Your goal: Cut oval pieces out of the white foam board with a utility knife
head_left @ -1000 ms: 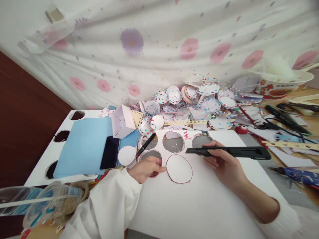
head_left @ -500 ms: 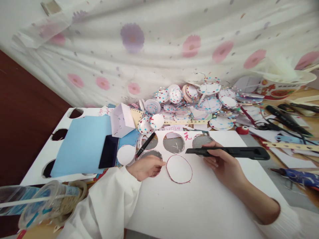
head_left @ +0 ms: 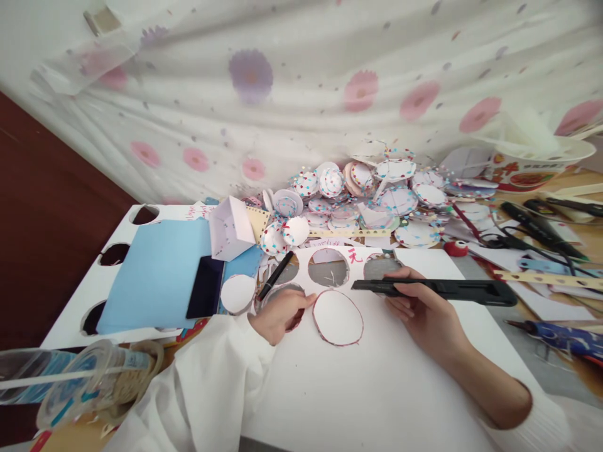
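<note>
A white board [head_left: 377,389] lies before me, with several round holes along its far side. Marked on it is a circle outlined in dark red [head_left: 338,317]; I cannot tell how far its edge is cut. My left hand [head_left: 285,312] is at a hole just left of this circle, thumb on top and fingers curled through, pinching the board's strip. Closed around a black utility knife [head_left: 452,290] is my right hand [head_left: 426,314], right of the circle. The knife is level over the board, its tip pointing left. A black pen [head_left: 276,276] rests across holes behind my left hand.
White discs with coloured dots [head_left: 400,198] are heaped at the back. To the left are a dark phone [head_left: 206,287], blue sheet [head_left: 151,270], small box [head_left: 230,229] and plastic cup [head_left: 89,383]. Tools and a blue glue gun-like tool [head_left: 556,336] lie right.
My left hand has shifted slightly right and up, its thumb now at the circle's left edge. The knife in my right hand has barely moved.
</note>
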Available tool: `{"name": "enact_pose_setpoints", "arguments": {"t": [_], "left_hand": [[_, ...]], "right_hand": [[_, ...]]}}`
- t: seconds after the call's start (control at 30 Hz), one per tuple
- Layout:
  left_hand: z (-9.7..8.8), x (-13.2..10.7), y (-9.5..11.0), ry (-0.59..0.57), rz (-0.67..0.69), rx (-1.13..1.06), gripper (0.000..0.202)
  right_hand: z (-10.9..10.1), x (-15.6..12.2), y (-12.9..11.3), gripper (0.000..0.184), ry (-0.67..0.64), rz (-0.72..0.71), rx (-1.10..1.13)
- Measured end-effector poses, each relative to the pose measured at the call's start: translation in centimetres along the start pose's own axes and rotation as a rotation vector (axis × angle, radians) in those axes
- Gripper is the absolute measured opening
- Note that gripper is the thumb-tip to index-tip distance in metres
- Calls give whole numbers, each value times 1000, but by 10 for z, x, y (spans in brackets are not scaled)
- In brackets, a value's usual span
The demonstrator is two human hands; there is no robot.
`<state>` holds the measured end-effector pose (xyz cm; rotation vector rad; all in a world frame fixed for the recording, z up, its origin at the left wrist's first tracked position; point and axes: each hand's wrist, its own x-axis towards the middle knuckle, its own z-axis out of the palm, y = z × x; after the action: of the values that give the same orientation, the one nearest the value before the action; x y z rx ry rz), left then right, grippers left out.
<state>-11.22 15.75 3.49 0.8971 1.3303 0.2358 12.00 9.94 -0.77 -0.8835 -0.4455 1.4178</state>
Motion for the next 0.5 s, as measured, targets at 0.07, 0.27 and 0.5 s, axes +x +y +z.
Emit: {"name": "enact_pose_setpoints", "arguments": {"t": [0.07, 0.27, 0.5], "left_hand": [[0, -1, 1, -4, -6, -7, 68], [0, -7, 9, -6, -18, 6, 60], [14, -6, 10, 32, 10, -116, 39]], "right_hand": [[0, 0, -1, 7, -4, 5, 3], [0, 1, 1, 6, 16, 33, 3], [1, -1, 1, 6, 10, 8, -17]]}}
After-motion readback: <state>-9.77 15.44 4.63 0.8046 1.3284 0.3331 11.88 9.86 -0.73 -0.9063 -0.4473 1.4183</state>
